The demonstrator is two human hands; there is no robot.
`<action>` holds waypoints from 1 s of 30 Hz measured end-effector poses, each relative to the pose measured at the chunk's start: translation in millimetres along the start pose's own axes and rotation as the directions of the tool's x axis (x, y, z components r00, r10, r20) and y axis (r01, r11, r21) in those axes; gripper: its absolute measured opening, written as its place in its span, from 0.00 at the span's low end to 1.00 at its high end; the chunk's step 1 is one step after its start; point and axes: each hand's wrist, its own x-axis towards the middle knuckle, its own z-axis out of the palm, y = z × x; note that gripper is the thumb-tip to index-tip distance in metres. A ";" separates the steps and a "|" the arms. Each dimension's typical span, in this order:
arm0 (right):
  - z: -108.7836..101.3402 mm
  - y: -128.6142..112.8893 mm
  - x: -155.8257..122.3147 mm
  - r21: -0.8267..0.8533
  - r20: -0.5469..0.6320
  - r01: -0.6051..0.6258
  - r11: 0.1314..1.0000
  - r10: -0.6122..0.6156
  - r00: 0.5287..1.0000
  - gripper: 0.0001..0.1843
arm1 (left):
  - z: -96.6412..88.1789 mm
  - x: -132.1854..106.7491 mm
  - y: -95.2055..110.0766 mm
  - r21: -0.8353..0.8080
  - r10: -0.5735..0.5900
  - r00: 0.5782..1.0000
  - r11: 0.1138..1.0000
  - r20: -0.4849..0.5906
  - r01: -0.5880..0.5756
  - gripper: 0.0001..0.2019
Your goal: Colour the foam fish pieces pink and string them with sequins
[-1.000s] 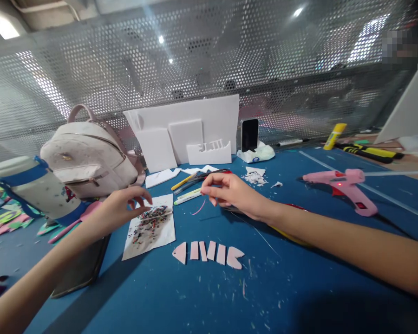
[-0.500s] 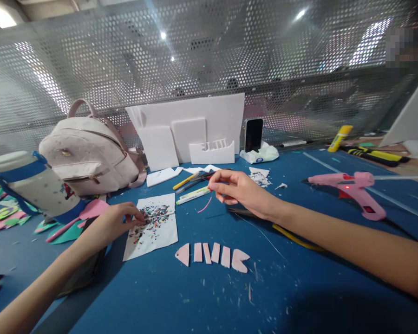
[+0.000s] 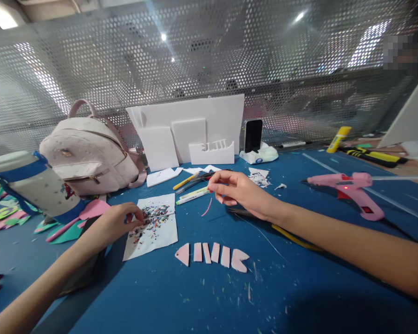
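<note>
My left hand [image 3: 129, 217] is at the white paper sheet [image 3: 149, 247], thumb and fingers pinched together over small multicoloured beads [image 3: 156, 219]. Whatever lies between its fingertips is too small to make out. Raised above the table, my right hand [image 3: 234, 189] is also pinched, near some pens; its grip is hidden. A short curved pink strand [image 3: 206, 207] shows just below those fingertips, and I cannot tell whether it is joined to them. Pink fish-shaped pieces [image 3: 215, 253] lie in a row in front: a head with a hole, several strips and a tail.
A pink glue gun [image 3: 355, 185] with a red light rests on the right, beside a glue stick [image 3: 338, 139] and a yellow-black cutter [image 3: 372, 156]. White foam boards [image 3: 160, 148], a phone [image 3: 253, 135] and a backpack [image 3: 87, 153] stand behind. A tumbler [image 3: 38, 185] is left.
The pink strand below my right hand has shifted slightly down and to the right and hangs steeper. Both hands have stayed almost in place.
</note>
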 end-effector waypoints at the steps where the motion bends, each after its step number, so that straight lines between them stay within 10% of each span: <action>1: 0.1 0.0 0.0 0.003 -0.001 -0.001 1.000 0.001 1.000 0.16 | -0.4 0.2 0.3 0.001 -0.003 1.000 1.000 -0.005 0.003 0.10; 30: 1.4 -1.5 -0.6 -0.007 -0.005 -0.013 1.000 0.013 1.000 0.17 | -7.3 -0.1 11.3 -0.054 -0.034 0.997 0.998 -0.065 0.030 0.12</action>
